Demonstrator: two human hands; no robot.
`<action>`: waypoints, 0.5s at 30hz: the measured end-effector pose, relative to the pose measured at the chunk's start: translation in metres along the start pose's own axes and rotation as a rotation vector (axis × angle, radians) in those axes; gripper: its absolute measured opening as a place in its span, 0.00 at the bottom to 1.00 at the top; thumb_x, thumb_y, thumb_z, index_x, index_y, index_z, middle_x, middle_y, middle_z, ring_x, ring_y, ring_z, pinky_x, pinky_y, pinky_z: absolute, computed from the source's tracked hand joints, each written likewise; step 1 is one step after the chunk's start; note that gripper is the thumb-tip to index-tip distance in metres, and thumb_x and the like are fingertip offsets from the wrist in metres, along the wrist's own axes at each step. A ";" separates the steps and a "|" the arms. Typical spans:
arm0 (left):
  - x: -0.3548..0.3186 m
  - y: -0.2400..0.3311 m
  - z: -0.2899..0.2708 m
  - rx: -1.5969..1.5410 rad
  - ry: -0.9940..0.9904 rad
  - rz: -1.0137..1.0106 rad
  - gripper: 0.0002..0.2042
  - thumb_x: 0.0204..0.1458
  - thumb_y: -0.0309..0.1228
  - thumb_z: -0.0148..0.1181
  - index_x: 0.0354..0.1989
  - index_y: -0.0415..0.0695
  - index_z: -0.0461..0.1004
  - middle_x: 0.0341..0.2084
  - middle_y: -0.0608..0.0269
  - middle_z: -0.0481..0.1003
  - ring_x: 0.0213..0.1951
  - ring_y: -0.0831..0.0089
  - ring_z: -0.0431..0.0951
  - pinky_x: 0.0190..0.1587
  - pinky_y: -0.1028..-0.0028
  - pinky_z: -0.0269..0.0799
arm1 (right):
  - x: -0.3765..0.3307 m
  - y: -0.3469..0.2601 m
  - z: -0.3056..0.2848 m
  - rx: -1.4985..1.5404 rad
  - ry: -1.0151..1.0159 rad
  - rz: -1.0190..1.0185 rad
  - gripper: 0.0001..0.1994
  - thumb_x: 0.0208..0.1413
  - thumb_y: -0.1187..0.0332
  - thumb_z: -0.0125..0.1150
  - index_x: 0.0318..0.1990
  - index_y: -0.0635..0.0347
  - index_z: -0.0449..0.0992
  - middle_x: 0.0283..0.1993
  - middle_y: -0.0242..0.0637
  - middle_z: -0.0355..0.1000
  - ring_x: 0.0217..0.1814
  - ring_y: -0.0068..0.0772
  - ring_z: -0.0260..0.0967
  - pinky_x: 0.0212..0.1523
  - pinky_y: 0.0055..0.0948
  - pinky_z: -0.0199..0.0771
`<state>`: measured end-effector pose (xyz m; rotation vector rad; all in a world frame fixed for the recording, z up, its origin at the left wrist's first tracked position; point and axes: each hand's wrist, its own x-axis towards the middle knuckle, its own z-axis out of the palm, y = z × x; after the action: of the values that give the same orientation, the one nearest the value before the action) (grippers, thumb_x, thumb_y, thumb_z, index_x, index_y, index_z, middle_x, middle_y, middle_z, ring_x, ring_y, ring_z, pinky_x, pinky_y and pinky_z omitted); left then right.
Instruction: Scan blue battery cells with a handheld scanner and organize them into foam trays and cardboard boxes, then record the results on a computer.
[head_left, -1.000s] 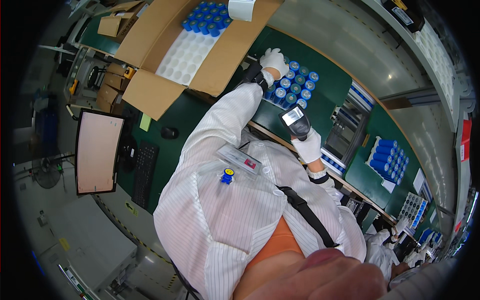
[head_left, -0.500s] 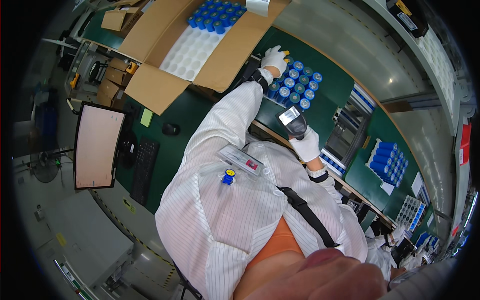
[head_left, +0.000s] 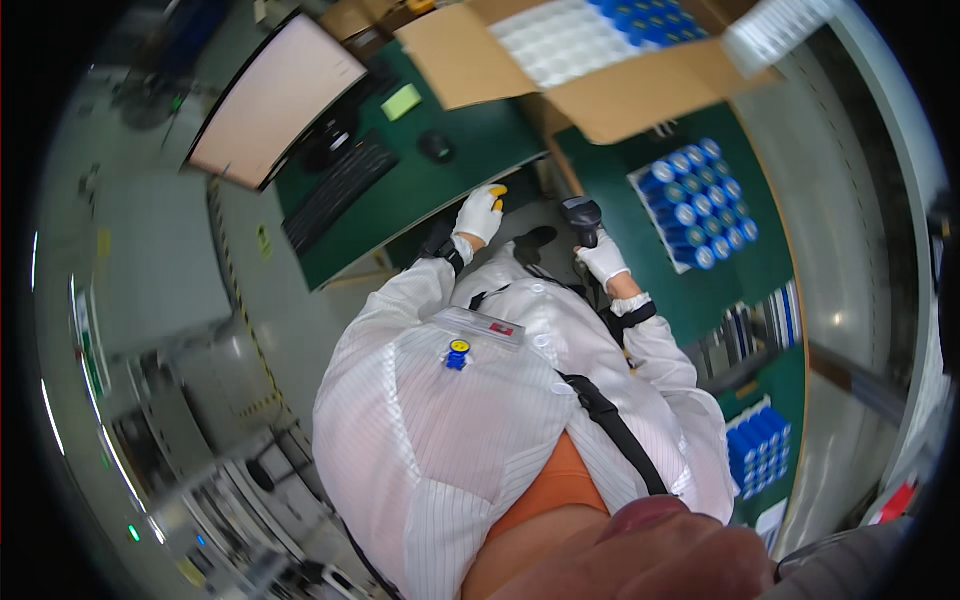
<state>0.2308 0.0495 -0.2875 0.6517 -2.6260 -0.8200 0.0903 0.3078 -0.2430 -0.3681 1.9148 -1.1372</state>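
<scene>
Left hand [head_left: 479, 213] at bench edge [head_left: 420, 215]

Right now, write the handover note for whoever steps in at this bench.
Left hand: white glove, resting on the edge of the green bench, holding nothing that shows.
Right hand: grip closed on the handheld scanner, held upright between the benches.
Tray of blue-capped cells: on the green mat, to the right of the scanner.
Open carton: at the top, part filled with blue caps, the rest white slots.
Done or left: cannot tell how many are scanned.
</scene>
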 end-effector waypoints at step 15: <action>-0.055 -0.104 -0.057 0.588 -0.106 -0.443 0.21 0.41 0.39 0.69 0.47 0.53 0.78 0.54 0.71 0.66 0.54 0.65 0.68 0.43 0.63 0.73 | 0.175 -0.058 0.150 0.168 -0.070 -0.082 0.35 0.52 0.79 0.58 0.69 0.57 0.55 0.37 0.34 0.74 0.28 0.24 0.71 0.24 0.24 0.69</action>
<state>0.3355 -0.0247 -0.3138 1.4106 -2.8678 -0.1573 0.0958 0.0830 -0.3196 -0.3916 1.7433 -1.3122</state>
